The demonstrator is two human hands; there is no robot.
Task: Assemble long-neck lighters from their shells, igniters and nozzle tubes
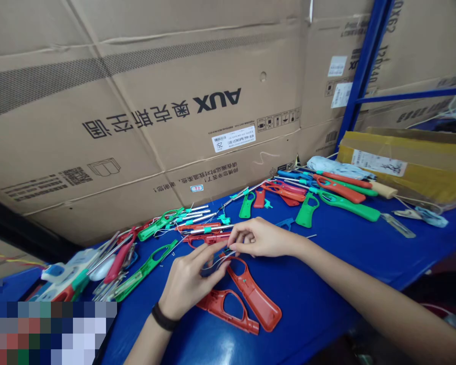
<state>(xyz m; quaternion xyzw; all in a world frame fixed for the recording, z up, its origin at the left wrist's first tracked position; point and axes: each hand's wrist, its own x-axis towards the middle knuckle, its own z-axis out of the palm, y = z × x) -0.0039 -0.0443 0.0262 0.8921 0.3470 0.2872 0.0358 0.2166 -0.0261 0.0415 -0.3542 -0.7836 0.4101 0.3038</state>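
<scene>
My left hand (188, 284), with a black band at the wrist, is closed in a pinch on a thin white wire (222, 258) above a red plastic handle shell (254, 294) lying on the blue table (327, 284). My right hand (260, 237) pinches the other end of the same wire close to a red lighter part with a metal tube (207, 232). A second red handle shell (228, 310) lies just below the first.
Green and red handle shells and metal tubes (152, 238) lie scattered at left and far right (338, 195). Large cardboard boxes (155, 101) stand behind the table. A yellow wrapped box (410, 162) and a blue shelf post (365, 66) are at right.
</scene>
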